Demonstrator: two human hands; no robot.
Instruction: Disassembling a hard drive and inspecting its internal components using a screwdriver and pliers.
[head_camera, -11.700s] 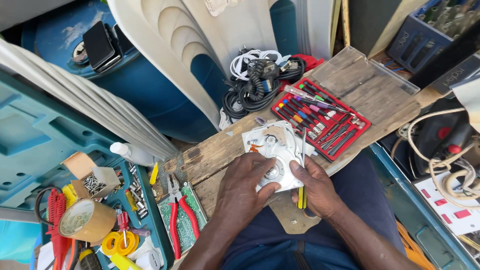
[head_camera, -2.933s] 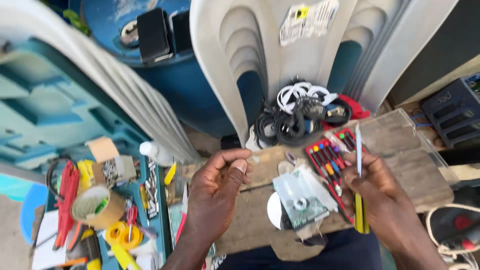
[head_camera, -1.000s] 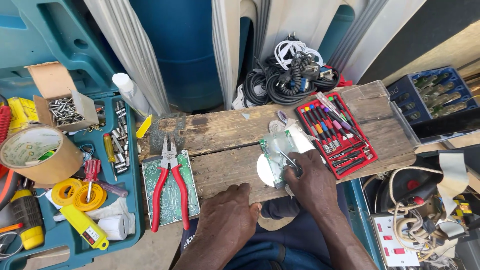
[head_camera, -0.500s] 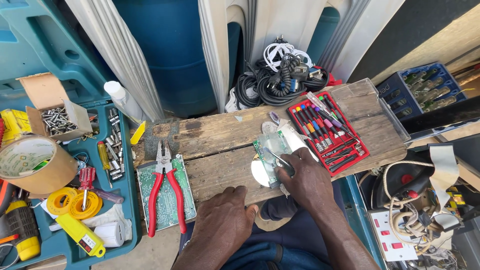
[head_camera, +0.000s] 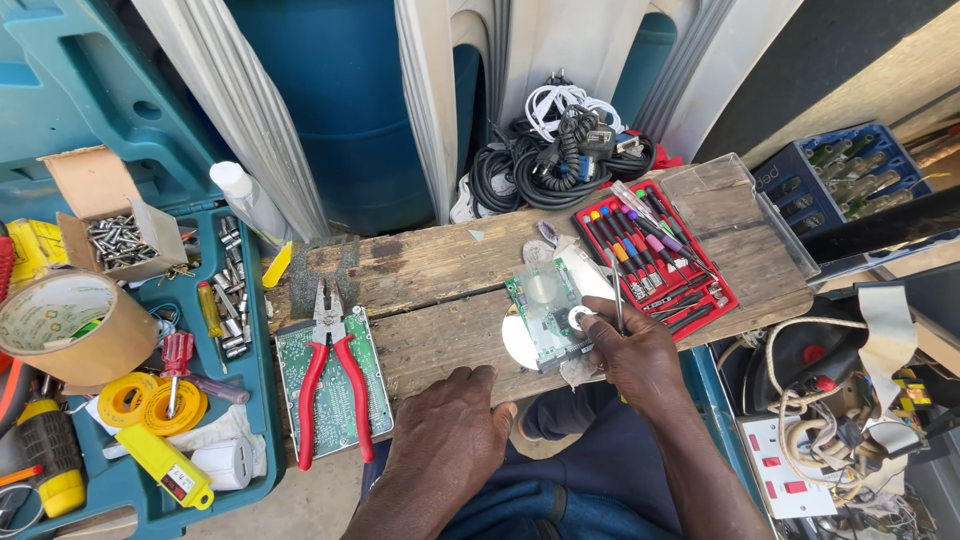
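Observation:
My right hand (head_camera: 635, 352) holds a thin screwdriver (head_camera: 617, 295) and rests on a small green circuit assembly with a clear cover (head_camera: 547, 310), which lies over a shiny round disc (head_camera: 517, 345) on the wooden plank (head_camera: 430, 280). My left hand (head_camera: 445, 440) lies flat on the plank's near edge, holding nothing, fingers together. A red tray of small coloured screwdrivers (head_camera: 655, 255) sits just right of the assembly. Red-handled pliers (head_camera: 330, 375) lie on a green circuit board (head_camera: 335, 385) at the plank's left end.
A teal toolbox (head_camera: 120, 400) at left holds a tape roll (head_camera: 70, 325), yellow reels, sockets and a cardboard box of screws (head_camera: 115, 235). Coiled cables (head_camera: 560, 150) lie behind the plank. A blue crate (head_camera: 840, 180) and a socket strip (head_camera: 790, 465) stand right.
My left hand has slid a little right along the plank's near edge. My right hand stays on the assembly with the screwdriver. The view has shifted slightly.

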